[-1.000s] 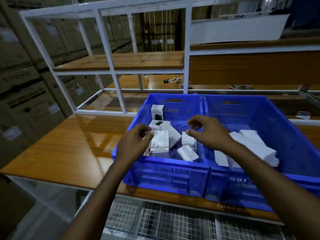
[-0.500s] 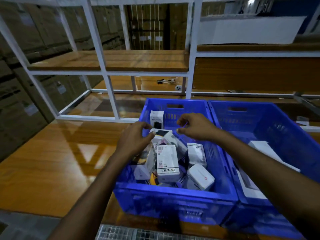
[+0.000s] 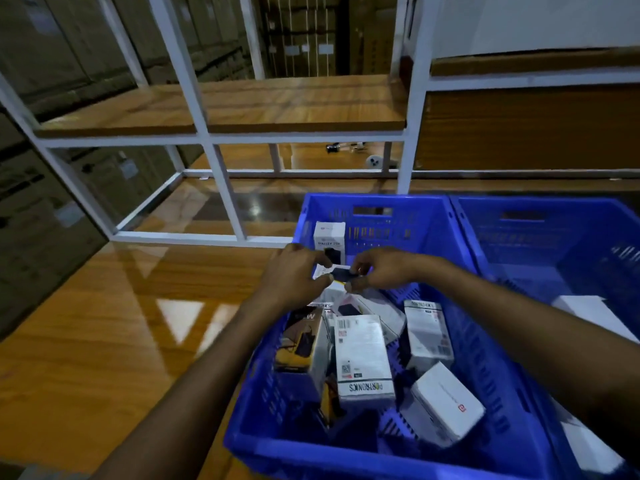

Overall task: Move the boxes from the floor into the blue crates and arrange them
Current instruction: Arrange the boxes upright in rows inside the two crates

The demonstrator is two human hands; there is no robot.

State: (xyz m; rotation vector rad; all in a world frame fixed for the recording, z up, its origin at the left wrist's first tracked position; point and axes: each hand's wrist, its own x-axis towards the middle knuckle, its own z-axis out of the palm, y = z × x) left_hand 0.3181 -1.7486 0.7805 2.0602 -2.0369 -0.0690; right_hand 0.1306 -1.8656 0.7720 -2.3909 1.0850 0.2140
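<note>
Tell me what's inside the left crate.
Jumbled boxes, an upright box at the far wall, another box pinched by left hand and right hand. Anything underneath is covered.

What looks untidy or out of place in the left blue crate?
In the left blue crate the boxes lie jumbled: the Portronics box, the yellow-black box and a white box are tilted at different angles. Only the box at the far wall stands upright. The left hand and right hand pinch a small box.
</note>
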